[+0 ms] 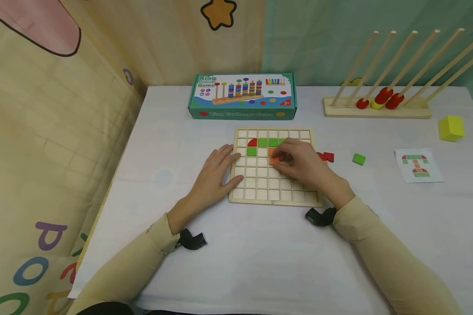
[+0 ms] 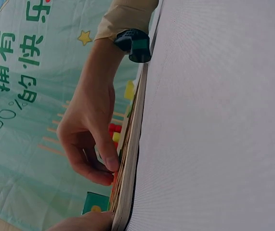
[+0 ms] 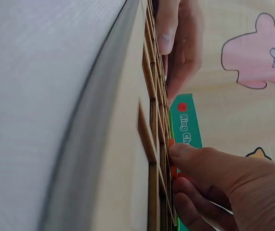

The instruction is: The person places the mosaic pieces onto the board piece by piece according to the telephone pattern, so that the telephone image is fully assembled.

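A wooden grid board [image 1: 250, 202] lies on the white table, with green tiles [image 1: 262, 142], a red quarter-round tile [image 1: 252, 142] and an orange tile [image 1: 271, 151] in its upper cells. Over the middle of the board, my right hand [image 1: 305, 162] pinches an orange square tile [image 1: 274, 161] between thumb and fingers. The right wrist view shows the thumb and fingertips at this orange tile [image 3: 172, 142], close to the grid. My left hand [image 1: 213, 173] rests on the board's left edge, fingers extended. Part of the grid is hidden under my right hand.
Right of the board lie red tiles [image 1: 329, 157], a loose green tile [image 1: 359, 159] and a pattern card [image 1: 419, 166]. A yellow block [image 1: 451, 128] sits at far right. Behind stand a Ring Challenge Game box [image 1: 242, 114] and a peg rack [image 1: 378, 113] with several rings.
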Action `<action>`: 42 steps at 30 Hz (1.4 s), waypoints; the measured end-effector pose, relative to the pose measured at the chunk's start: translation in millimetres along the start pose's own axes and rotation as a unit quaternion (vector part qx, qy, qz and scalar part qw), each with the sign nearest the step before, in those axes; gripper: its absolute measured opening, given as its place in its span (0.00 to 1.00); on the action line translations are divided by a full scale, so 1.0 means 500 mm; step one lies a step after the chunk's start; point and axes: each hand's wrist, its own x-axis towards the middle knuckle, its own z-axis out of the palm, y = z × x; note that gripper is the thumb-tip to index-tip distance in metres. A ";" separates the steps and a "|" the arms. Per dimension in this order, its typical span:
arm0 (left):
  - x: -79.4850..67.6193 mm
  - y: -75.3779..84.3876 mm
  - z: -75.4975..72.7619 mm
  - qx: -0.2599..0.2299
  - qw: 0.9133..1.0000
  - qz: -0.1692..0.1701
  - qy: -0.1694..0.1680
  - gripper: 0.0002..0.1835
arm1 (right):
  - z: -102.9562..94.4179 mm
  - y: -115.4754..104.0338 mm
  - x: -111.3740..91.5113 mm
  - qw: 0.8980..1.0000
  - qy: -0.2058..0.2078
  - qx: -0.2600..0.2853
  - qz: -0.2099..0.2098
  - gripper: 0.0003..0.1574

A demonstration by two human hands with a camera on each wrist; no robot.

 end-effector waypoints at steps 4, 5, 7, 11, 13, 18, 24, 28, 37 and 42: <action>-0.002 -0.001 -0.003 -0.001 1.000 -0.001 0.000 0.33 | 0.003 -0.003 0.004 1.000 -0.006 -0.001 -0.010 0.12; -0.003 -0.002 -0.003 -0.001 1.000 0.000 0.001 0.33 | 0.003 -0.004 0.004 1.000 -0.007 -0.002 -0.011 0.12; -0.003 -0.002 -0.003 -0.002 1.000 0.003 0.004 0.33 | 0.001 -0.006 0.004 1.000 -0.007 -0.005 -0.013 0.11; -0.002 -0.004 0.000 -0.005 1.000 0.006 0.007 0.33 | -0.009 0.000 0.000 1.000 -0.001 -0.008 -0.017 0.10; -0.001 -0.004 0.002 -0.006 1.000 0.004 0.006 0.33 | -0.020 0.012 -0.011 1.000 0.010 -0.009 -0.016 0.09; -0.001 -0.003 0.006 -0.005 1.000 0.004 0.006 0.33 | -0.056 0.042 -0.056 0.999 0.047 -0.022 0.005 0.11; 0.001 -0.001 0.008 -0.006 1.000 0.004 0.005 0.33 | -0.089 0.070 -0.124 0.994 0.099 -0.036 0.020 0.14; 0.001 0.001 0.007 -0.006 1.000 0.005 0.004 0.33 | -0.096 0.088 -0.157 0.990 0.133 -0.037 0.032 0.18; 0.000 -0.001 0.003 -0.003 1.000 0.006 0.002 0.33 | -0.086 0.102 -0.174 0.987 0.138 -0.054 0.056 0.15; 0.000 -0.002 0.001 -0.003 1.000 0.004 -0.001 0.33 | -0.087 0.097 -0.179 0.989 0.115 -0.053 0.071 0.17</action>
